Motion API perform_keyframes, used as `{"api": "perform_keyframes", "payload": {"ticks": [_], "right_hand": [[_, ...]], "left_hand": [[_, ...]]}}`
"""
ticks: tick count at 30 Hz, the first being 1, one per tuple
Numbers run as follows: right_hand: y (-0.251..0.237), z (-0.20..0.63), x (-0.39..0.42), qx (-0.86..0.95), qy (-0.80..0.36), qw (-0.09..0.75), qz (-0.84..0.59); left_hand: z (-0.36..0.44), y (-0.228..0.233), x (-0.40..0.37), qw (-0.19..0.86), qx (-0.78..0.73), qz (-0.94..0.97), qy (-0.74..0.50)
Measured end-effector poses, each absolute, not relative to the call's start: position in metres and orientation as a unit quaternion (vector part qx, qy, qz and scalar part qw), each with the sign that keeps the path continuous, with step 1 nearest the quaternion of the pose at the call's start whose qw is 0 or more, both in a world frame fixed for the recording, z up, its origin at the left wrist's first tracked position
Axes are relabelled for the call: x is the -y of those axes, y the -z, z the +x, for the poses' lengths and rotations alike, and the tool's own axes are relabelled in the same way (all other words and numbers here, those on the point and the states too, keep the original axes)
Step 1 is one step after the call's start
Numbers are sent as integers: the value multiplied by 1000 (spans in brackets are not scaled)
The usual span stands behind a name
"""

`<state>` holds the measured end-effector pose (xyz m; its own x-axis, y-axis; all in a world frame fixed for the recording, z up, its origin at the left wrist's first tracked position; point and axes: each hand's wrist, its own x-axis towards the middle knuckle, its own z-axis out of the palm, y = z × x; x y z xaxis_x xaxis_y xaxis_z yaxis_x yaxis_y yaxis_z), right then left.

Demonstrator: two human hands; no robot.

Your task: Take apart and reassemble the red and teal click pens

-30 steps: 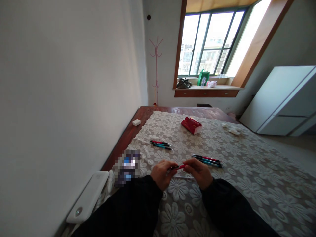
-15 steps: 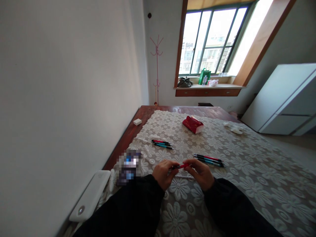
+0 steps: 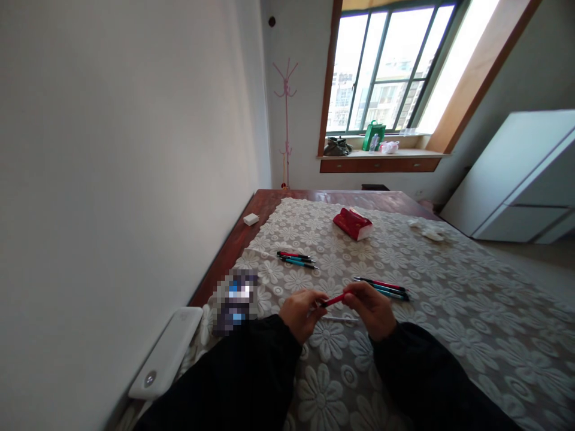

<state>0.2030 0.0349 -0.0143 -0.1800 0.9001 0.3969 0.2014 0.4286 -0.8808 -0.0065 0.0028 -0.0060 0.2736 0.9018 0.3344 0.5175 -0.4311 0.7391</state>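
A red pen (image 3: 333, 300) with a black end is held between my two hands, tilted up toward the right. My left hand (image 3: 302, 312) pinches its dark left end. The fingertips of my right hand (image 3: 372, 306) close round its red right end. Just below them, a thin whitish stick (image 3: 340, 318) lies on the patterned cloth (image 3: 330, 392); what it is I cannot make out. Beyond my right hand lie several red, teal and black pens (image 3: 390, 290) side by side. Another small group of red and teal pens (image 3: 296, 259) rests farther off to the left.
A red tissue pack (image 3: 353, 224) sits toward the back, with crumpled white material (image 3: 426, 230) to its right. Along the left side are a small white box (image 3: 250, 219), a pixelated item (image 3: 237, 299) and a long white device (image 3: 166, 353) near the wall.
My right hand has shifted slightly to the right and up, away from my left. More of the pen's red barrel shows between them, and it tilts more steeply.
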Motion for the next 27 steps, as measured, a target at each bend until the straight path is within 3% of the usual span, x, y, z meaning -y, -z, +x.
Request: {"api": "perform_keyframes", "payload": {"ticks": [11, 27], "right_hand": [[9, 198, -30, 627, -360, 542, -429], [15, 200, -33, 654, -349, 524, -419]], "left_hand": [[-6, 3, -2, 242, -490, 752, -368], [-6, 8, -1, 238, -515, 749, -342]]}}
